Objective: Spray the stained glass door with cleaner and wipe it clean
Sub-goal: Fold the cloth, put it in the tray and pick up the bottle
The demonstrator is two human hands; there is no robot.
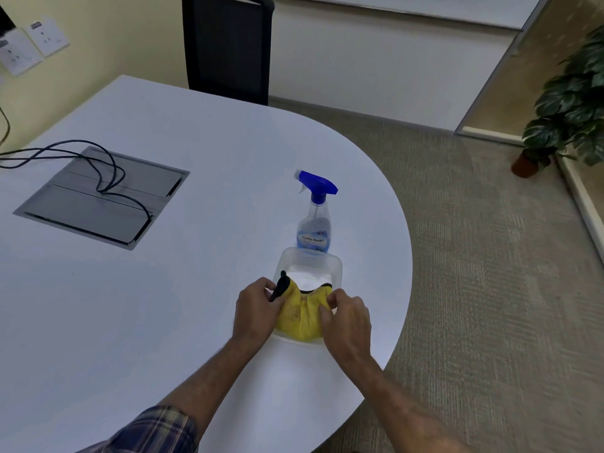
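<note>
While both your hands, left hand and right hand, grip the yellow cloth over the clear tray, the spray bottle stands just beyond them.

Two bare forearms reach forward and converge. The left hand is curled, knuckles up, thumb and fingers pinched closed on a yellow cloth. The right hand mirrors it just beside, back of the hand upward, fingertips gripping the same cloth. A plaid sleeve is rolled up above the left elbow.
</note>
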